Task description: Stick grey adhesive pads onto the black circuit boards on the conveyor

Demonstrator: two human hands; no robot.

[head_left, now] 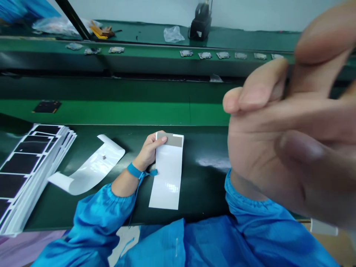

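Note:
My left hand (148, 150) rests on the dark green table and pinches the top left corner of a white backing strip (168, 174) that carries a grey patch (174, 140) at its far end. My right hand (292, 133) is raised close to the camera, large and blurred. Its thumb and fingers are pressed together, and something thin and dark seems to sit between the fingertips; I cannot make out what it is. Both arms wear blue sleeves, and the left wrist has a blue strap.
A curled white strip (91, 167) lies left of my left hand. A fanned stack of sheets with black rectangles (27, 167) fills the left edge. Beyond is a green conveyor (139, 111) with a black square (46, 106); small parts (222, 55) line a farther belt near a black device (200, 22).

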